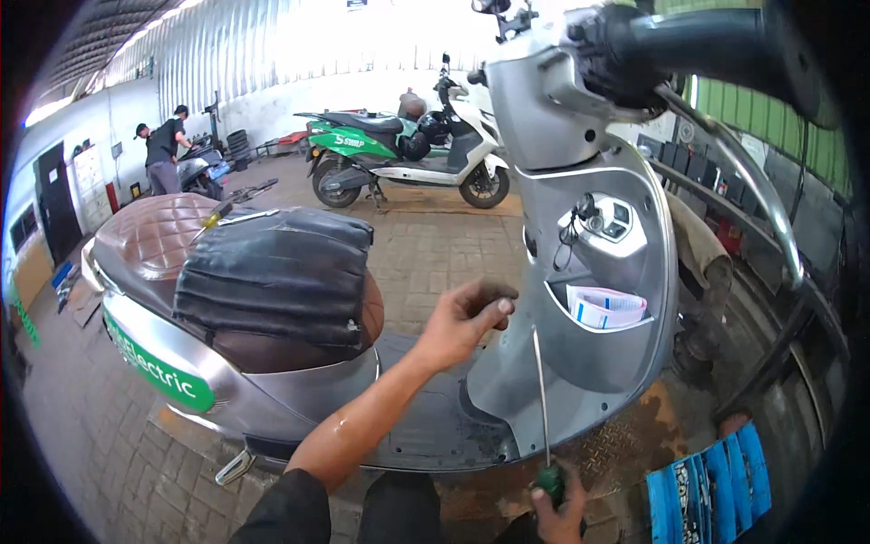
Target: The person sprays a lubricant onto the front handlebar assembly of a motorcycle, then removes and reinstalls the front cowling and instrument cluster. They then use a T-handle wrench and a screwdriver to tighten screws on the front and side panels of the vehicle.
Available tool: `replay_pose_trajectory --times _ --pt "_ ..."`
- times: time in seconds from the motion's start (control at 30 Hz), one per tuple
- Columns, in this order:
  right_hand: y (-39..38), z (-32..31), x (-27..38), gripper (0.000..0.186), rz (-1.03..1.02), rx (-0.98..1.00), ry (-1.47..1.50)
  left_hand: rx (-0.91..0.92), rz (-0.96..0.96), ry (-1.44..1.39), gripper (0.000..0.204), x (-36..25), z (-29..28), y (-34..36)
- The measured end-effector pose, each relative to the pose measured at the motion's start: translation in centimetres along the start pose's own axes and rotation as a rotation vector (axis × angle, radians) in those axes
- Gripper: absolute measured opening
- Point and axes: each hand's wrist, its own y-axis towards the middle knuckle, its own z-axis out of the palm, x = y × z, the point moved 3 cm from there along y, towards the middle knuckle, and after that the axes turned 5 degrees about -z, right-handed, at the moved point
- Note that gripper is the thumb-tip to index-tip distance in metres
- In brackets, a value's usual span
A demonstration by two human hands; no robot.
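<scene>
At the lower edge, the right hand clenches the green handle of a long screwdriver, whose thin shaft stands nearly upright with its tip up against the grey scooter, just beside the lower inner face of the front panel. A little farther up, the left hand reaches in over the scooter's footboard with its fingers curled together near the edge of that panel; whether they pinch something small cannot be told. In the scooter's front pocket, right of the left hand, sits a folded white paper. Left of the hand, a black cushion lies across the scooter's brown quilted seat. On the floor to the right of the scooter's front lies a blue packet. Well beyond the scooter stands a green and white scooter, and far off to the scooter's left rear two people stand at another vehicle.
</scene>
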Motion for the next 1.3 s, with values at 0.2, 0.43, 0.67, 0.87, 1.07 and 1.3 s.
replay_pose_trajectory --times 0.2,0.43,0.67,0.87,1.07,1.3 --pt "4.4 -2.1 4.6 0.049 -0.116 -0.092 -0.024 -0.266 0.198 0.225 0.042 -9.0 -4.7 3.6" --pt "2.4 -5.8 4.9 0.053 -0.092 -0.044 -0.176 -0.348 0.586 0.042 0.042 -28.4 -7.5 15.6" --pt "-0.5 -6.4 5.3 0.048 -0.104 0.032 -0.353 -0.313 0.983 0.394 0.036 -28.7 -0.1 28.6" --pt "-1.7 -5.7 4.2 0.047 0.164 0.028 -0.141 -0.246 0.656 0.573 0.047 -24.1 -2.4 27.0" --pt "0.9 -3.3 5.2 0.048 0.123 0.187 -0.173 -0.233 0.662 0.407 0.057 -37.8 -4.1 23.3" --pt "-1.2 -3.0 3.2 0.051 0.171 0.133 -0.127 -0.121 0.56 0.624 0.079 -30.8 7.6 24.2"
